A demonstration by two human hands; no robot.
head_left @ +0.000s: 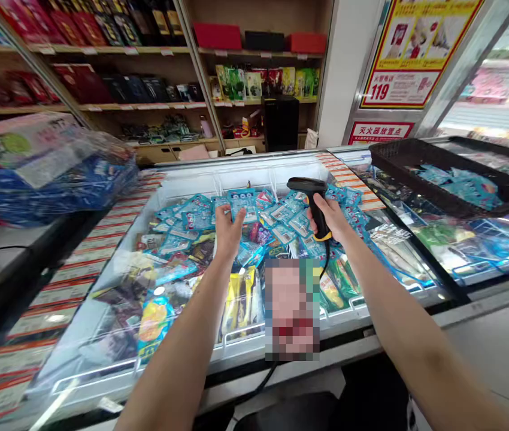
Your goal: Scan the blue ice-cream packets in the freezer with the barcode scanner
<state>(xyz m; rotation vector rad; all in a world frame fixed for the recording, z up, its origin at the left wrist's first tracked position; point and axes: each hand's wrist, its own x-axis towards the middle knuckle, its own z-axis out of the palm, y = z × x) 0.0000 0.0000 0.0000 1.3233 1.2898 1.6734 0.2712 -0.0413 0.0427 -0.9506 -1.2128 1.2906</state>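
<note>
Between the blue packet pinched by the left fingers and the scanner gripped by the right fingers, a gap is left open above the loose packets. Below the right fingers, passage is crossed by the cord. Beyond both, the way is bounded by the freezer rim; well left of the left fingers it is obstructed by a wrapped stack, well right of the right fingers by a black basket.

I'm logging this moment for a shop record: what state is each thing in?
Barcode scanner: gripped in the right hand.
Cord: attached to the handle.
Left hand: at the blue packets, grip unclear.
Blue packets: loosely piled, overlapping.
Dark basket: holding more blue packets.
Wall shelves: stocked.
</note>
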